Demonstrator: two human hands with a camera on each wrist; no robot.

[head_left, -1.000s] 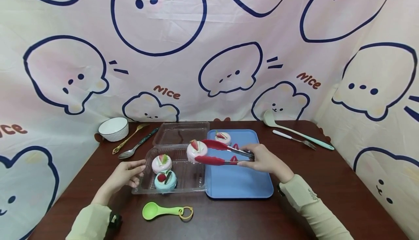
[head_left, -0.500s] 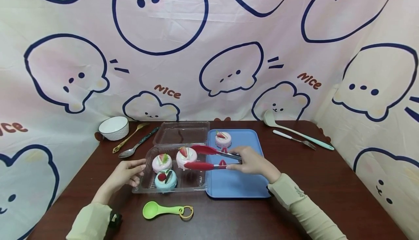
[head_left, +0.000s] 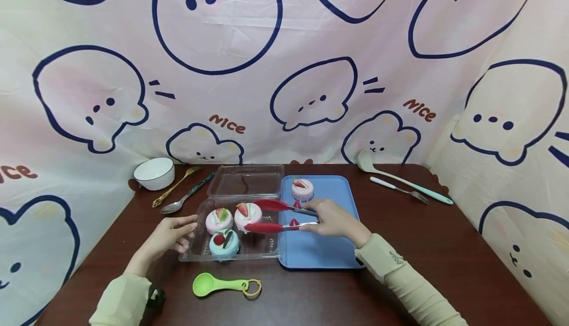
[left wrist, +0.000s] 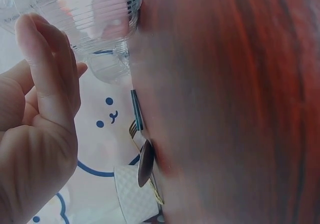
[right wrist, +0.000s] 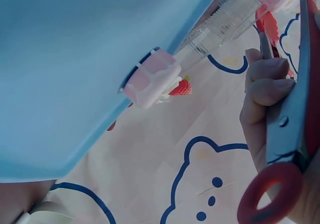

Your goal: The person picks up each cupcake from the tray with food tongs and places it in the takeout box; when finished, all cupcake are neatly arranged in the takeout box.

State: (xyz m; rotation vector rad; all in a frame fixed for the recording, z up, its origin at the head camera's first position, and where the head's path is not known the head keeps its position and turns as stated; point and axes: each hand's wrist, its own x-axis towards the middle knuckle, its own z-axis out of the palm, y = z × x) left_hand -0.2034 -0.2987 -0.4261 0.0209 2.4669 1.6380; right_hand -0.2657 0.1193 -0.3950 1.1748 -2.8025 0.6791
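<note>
The right grip point(head_left: 331, 219) curls round the tongs point(head_left: 268, 227), the left grip point(head_left: 169, 234) lies relaxed at the left of the box point(head_left: 263, 245), and the pink cake point(head_left: 250, 217) inside, between the tongs' ends, is best released level and gently.

Container point(head_left: 266, 239) left of tray point(head_left: 320, 247), cakes point(head_left: 224, 245) in it; single cake point(head_left: 303, 190) on tray's far end; measuring spoon point(head_left: 222, 284) in front of container.

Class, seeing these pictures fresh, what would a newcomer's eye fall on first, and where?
Probably the red-tipped tongs, gripped by the right hand, their ends on either side of a pink cake at the clear container. Next might come the bright blue tray to the container's right, then the cartoon-printed backdrop behind the table.
</note>
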